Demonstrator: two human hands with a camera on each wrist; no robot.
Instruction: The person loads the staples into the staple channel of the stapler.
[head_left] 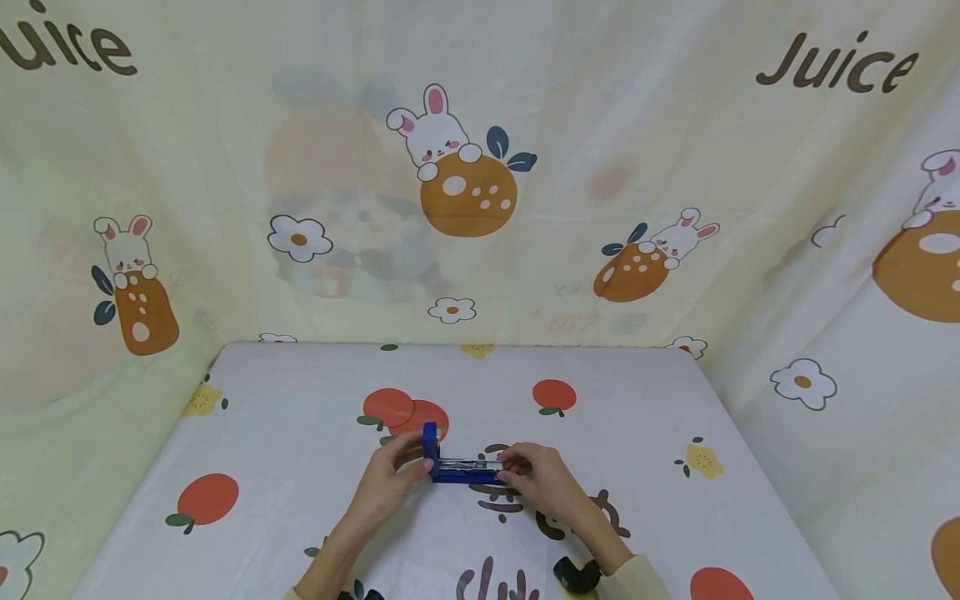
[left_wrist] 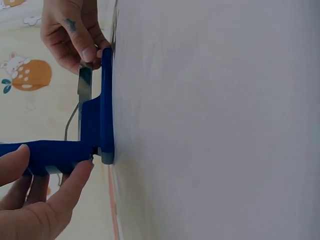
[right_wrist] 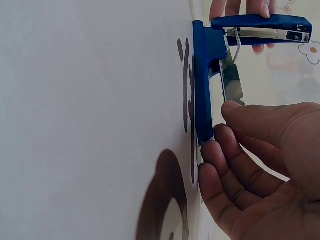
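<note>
A blue stapler (head_left: pixel 468 478) stands on the table with its top arm (right_wrist: pixel 262 22) swung up at about a right angle to the base. The metal staple magazine (right_wrist: pixel 232 82) lies bare along the base. My left hand (head_left: pixel 386 479) grips the raised arm near the hinge, thumb on one side and fingers on the other, as the left wrist view shows. At the other end, my right hand (head_left: pixel 547 482) has its thumb on the tip of the magazine, with fingers curled beneath it and touching the end of the base. Whether staples lie inside cannot be seen.
Under the stapler spreads a white tablecloth (head_left: pixel 300 467) printed with fruit and dark lettering. A patterned curtain (head_left: pixel 562 275) rises behind the table's far edge and along both sides. Beside the right wrist is a dark curved object (head_left: pixel 576 575).
</note>
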